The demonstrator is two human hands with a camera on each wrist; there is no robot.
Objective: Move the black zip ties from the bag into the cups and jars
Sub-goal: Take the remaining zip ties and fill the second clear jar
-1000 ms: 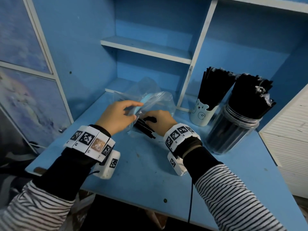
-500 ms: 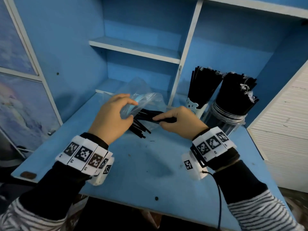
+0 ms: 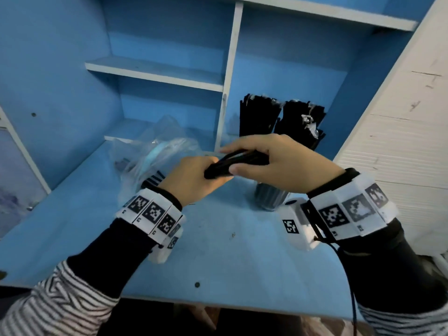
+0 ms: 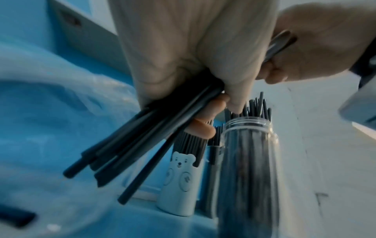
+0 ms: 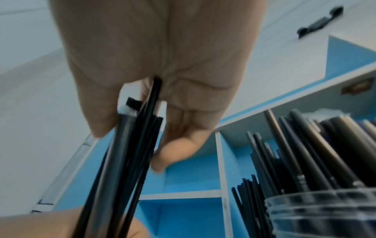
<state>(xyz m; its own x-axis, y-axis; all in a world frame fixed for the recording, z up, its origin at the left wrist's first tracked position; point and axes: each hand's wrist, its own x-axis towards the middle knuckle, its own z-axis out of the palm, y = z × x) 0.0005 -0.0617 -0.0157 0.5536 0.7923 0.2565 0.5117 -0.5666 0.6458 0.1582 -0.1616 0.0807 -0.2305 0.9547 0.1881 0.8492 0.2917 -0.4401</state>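
Both hands hold one bundle of black zip ties (image 3: 238,161) in the air above the blue desk. My left hand (image 3: 194,180) grips its near end; in the left wrist view the ties (image 4: 142,141) fan out below the curled fingers. My right hand (image 3: 271,158) pinches the other end between thumb and fingers, and the ties (image 5: 130,161) run down from it. The clear plastic bag (image 3: 155,151) lies at the left with a few ties (image 3: 154,179) still in it. The bear cup (image 4: 179,185) and the clear jar (image 4: 248,161), both packed with ties, stand behind my hands.
The blue desk (image 3: 218,251) runs to a front edge near me. Blue shelves (image 3: 155,71) with a white upright divider (image 3: 230,76) rise behind. A white cabinet (image 3: 400,129) closes off the right side, close to the jar (image 3: 271,197).
The bundle has come out of the bag and risen to the right. My left hand left the bag and now grips the bundle's end. The view has tilted right.
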